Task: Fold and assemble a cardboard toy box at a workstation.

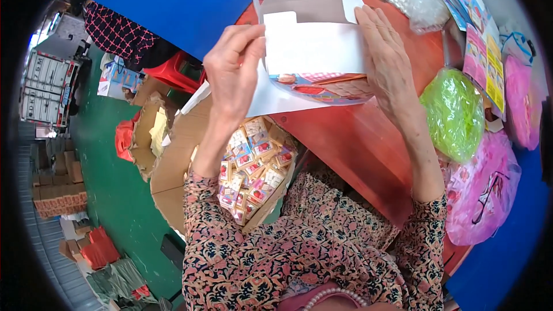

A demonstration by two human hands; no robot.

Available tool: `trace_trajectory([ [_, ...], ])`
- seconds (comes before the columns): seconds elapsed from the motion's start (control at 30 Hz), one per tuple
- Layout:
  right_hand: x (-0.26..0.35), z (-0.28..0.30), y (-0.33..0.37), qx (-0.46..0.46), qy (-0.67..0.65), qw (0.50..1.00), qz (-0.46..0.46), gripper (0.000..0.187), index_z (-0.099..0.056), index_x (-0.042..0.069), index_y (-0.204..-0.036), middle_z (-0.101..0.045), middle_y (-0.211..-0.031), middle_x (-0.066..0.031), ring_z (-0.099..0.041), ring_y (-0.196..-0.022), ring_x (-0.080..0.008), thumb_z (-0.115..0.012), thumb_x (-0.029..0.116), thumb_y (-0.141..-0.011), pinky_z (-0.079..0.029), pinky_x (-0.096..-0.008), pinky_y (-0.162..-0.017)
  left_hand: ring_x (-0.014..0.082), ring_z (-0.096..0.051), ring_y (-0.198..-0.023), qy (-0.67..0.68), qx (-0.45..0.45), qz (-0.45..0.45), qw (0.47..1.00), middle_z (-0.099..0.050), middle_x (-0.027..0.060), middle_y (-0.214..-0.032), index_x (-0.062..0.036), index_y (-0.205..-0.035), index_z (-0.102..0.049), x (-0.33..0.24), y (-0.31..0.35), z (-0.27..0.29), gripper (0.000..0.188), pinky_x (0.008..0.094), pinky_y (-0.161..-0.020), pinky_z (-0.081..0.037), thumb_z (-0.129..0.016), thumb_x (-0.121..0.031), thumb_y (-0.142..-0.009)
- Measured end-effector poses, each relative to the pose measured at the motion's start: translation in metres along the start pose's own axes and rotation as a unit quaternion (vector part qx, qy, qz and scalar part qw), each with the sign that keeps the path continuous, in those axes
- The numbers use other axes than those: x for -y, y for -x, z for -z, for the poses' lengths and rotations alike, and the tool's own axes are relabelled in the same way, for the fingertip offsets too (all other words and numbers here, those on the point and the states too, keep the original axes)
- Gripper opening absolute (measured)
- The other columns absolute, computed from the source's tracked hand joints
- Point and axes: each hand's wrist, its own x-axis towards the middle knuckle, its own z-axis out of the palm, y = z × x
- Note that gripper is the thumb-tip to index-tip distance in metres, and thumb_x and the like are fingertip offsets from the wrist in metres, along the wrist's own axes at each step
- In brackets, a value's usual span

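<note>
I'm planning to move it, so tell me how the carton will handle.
The carton is probably light, its walls looking like thin card. Its open flaps may bend if pushed. It might slide easily, its printed side looking smooth.

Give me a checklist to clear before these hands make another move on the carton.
1. Left hand at the carton: ok, fingers bent at its left edge.
2. Right hand steadying it: ok, laid along the right side.
3. Carton closed: not ok, the grey inside shows.
4. Carton empty: cannot tell, the white front panel hides its bottom.
5. Small packets uncovered: ok, they lie loose in the open cardboard box.
6. Green bag away from the carton: ok, it sits apart, to the right.
</note>
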Motion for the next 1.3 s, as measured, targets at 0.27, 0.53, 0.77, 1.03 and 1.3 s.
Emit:
trace_trajectory([
  [0.27,0.003,-0.005,0.004,-0.016,-0.126,0.992,0.02,0.045,-0.046,0.003,-0.137,-0.048,-0.139,-0.0221,-0.04,-0.134,-0.0403,-0.047,0.002,-0.093,-0.036,-0.0431,-0.109,0.0156,-0.063,-0.074,0.005,-0.004,-0.014,1.0,-0.066,0.0096,-0.09,0.0026,-0.108,-0.067,0.018,-0.007,0.005,0.021,0.0273,-0.065,-0.05,-0.062,-0.001,-0.088],
  [0.53,0.014,0.008,0.0,-0.04,-0.008,0.999,0.001,0.04,-0.05,0.003,-0.131,-0.047,-0.141,-0.0181,-0.037,-0.136,-0.0385,-0.053,0.005,-0.091,-0.035,-0.0504,-0.107,0.0166,-0.065,-0.079,-0.043,-0.023,-0.093,0.994,-0.066,0.0102,-0.092,0.0023,-0.114,-0.065,0.025,-0.028,0.0,0.027,0.0272,-0.067,-0.052,-0.063,-0.002,-0.087],
  [0.77,0.04,0.015,-0.018,-0.102,0.047,0.984,0.138,0.041,-0.064,0.009,-0.112,-0.05,-0.132,-0.0111,-0.045,-0.121,-0.0322,-0.074,0.008,-0.072,-0.038,-0.0442,-0.099,0.0151,-0.066,-0.077,-0.011,-0.046,-0.068,0.997,-0.065,0.0087,-0.09,0.0025,-0.112,-0.065,0.023,-0.034,-0.002,0.026,0.0257,-0.063,-0.052,-0.064,-0.001,-0.086],
  [1.03,0.043,0.018,-0.037,-0.057,-0.013,0.995,0.076,0.036,-0.068,0.011,-0.103,-0.052,-0.13,-0.0088,-0.041,-0.124,-0.032,-0.077,0.031,-0.075,-0.031,-0.0457,-0.103,0.0155,-0.064,-0.074,-0.101,-0.049,-0.186,0.976,-0.066,0.0106,-0.093,-0.0006,-0.112,-0.067,0.019,-0.031,0.005,0.034,0.0256,-0.062,-0.05,-0.062,0.008,-0.08],
  [1.3,0.041,0.05,-0.064,0.035,0.018,0.999,-0.006,0.015,-0.071,0.007,-0.087,-0.065,-0.091,-0.009,-0.052,-0.099,-0.0301,-0.07,0.021,-0.082,-0.035,-0.0443,-0.088,0.0171,-0.066,-0.078,-0.052,-0.018,-0.15,0.987,-0.066,0.011,-0.098,-0.0006,-0.113,-0.067,0.013,-0.031,0.012,0.037,0.0262,-0.066,-0.054,-0.063,0.011,-0.078],
])
